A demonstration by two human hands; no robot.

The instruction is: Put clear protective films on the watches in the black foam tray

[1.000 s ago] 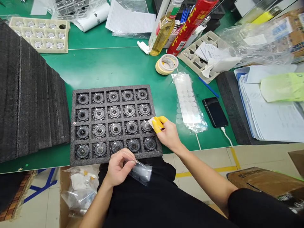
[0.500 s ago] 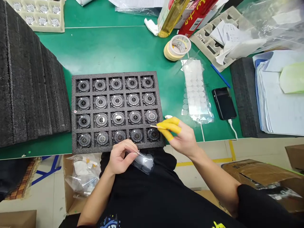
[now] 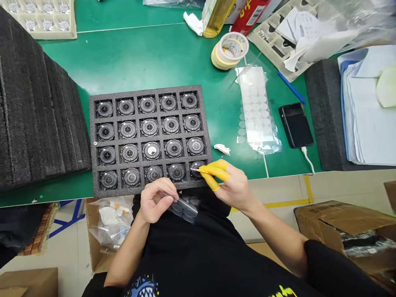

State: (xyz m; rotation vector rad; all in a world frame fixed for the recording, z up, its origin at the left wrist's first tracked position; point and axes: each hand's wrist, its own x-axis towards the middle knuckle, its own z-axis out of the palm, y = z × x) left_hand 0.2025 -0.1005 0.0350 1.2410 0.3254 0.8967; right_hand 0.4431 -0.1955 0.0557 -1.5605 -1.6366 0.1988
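A dark foam tray (image 3: 117, 119) on the green table holds rows of round black watch bodies (image 3: 149, 127), backs facing up. My left hand (image 3: 157, 201), at the tray's front edge, is closed on a clear plastic sheet (image 3: 185, 209) with round film pieces on it. Yellow finger covers are on my right hand (image 3: 230, 180), whose fingers pinch a thin pointed stick (image 3: 196, 170). The stick's tip is over the watch body in the front right compartment (image 3: 197, 169), partly hiding it.
Black foam stacks (image 3: 37, 107) stand at the left. On the right lie a plastic sheet of round stickers (image 3: 255, 103), a phone (image 3: 296, 126) with a cable and papers (image 3: 371, 119). Tape rolls (image 3: 230, 50) and bottles (image 3: 216, 18) are behind.
The view has shifted slightly. My right hand and the stick have moved a little toward the front right watch body. My left hand still holds the plastic sheet, now tilted differently.
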